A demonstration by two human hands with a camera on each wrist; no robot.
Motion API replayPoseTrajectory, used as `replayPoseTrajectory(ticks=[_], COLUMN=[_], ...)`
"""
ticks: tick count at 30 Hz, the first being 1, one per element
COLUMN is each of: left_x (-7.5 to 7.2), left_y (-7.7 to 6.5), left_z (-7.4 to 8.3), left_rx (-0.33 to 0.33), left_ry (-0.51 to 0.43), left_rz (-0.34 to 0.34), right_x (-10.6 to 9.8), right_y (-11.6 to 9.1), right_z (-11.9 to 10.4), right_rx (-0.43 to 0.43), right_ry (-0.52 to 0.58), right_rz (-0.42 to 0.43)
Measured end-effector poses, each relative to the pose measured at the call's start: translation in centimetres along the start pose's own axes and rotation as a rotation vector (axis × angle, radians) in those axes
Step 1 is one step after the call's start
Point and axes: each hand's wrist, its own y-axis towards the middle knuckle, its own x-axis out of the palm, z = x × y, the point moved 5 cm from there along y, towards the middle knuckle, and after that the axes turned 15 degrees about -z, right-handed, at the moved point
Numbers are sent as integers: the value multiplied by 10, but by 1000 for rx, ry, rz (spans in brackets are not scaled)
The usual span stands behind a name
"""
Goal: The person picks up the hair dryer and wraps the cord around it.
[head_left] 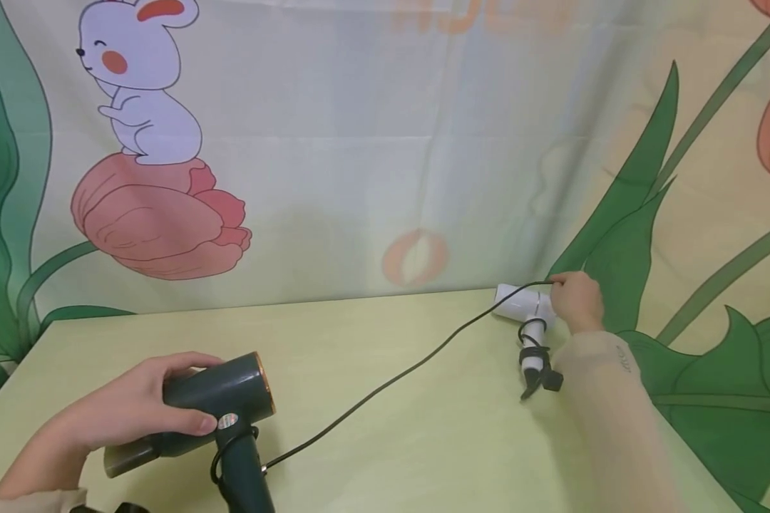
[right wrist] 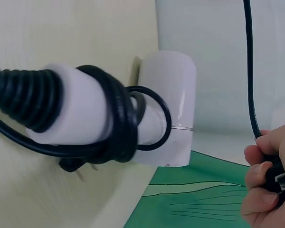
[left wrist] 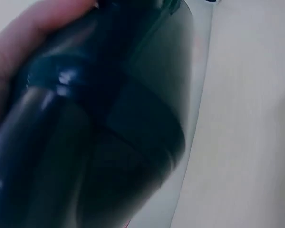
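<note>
Left fingers (head_left: 182, 360) grip the green hair dryer (head_left: 227, 390), right fingers (right wrist: 261, 200) its plug (right wrist: 279, 177); best keep the cord (right wrist: 250, 71) off the white hair dryer (right wrist: 167, 88)

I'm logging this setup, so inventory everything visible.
Glossy plastic hair dryer: one, dark green, near left
Cylindrical plastic hair dryer: one, white, far right
Thin round cords: two, black, one stretched to right hand, one round white dryer
Pronged plugs: two, black, in right hand and beside white dryer
Flat tabletop: one, pale yellow-green, beneath white dryer
Printed fabric backdrop: one, multicoloured, behind tabletop
Cropped object: count unclear, black, bottom left
Long sleeves: two, cream, bottom left and right
Left hand: one, gripping green dryer
Right hand: one, gripping plug
</note>
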Motion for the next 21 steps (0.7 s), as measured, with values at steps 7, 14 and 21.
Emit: replayPoseTrajectory(ticks=[7, 14, 21], left_x=[-2, -8, -18], left_y=[5, 8, 7], left_z=[1, 5, 2], left_rx=[-78, -175, -291], left_ry=[94, 298, 459], left_rz=[50, 172, 328], right_x=[-16, -40, -76], right_y=[-4, -8, -18], right_z=[-10, -24, -48], right_rx=[-57, -54, -102], right_ry=[22, 87, 153], right_rz=[34, 112, 246])
